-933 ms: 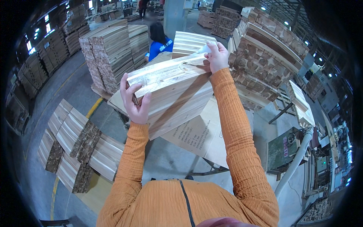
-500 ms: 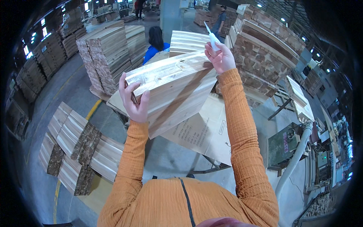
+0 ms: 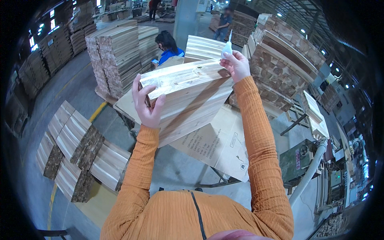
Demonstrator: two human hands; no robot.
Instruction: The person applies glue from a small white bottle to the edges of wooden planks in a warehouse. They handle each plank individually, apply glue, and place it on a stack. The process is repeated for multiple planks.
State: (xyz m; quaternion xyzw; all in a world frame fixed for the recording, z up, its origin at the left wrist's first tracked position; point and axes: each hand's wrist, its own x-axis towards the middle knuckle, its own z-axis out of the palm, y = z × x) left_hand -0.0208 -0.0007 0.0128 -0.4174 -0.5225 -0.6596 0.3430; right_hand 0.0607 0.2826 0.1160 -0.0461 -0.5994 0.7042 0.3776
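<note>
A pale wooden board (image 3: 182,79) lies across the middle of the view, its top face brightly lit and marked with a knot. My left hand (image 3: 149,102) grips its left end, thumb on the near side and fingers over the end. Between the fingers of my right hand (image 3: 237,66) is a small white squeeze bottle (image 3: 227,49), its thin pointed nozzle aimed upward. That hand is also at the board's right end; whether it presses on the wood is hard to tell. Striped wood (image 3: 192,108) slopes down below the board, and I cannot tell if it is separate.
Under the wood is a printed cardboard sheet (image 3: 214,148) on a stand. Stacked panels (image 3: 74,134) lie at lower left; tall wood stacks rise behind (image 3: 116,56) and at right (image 3: 272,60). A person in blue (image 3: 170,48) is beyond the board. A green machine with a hose (image 3: 298,160) stands right.
The bottle in my right hand has turned from leaning left to nearly upright, its nozzle now tipped slightly right. My left hand keeps its grip on the board; the whole view has shifted a little.
</note>
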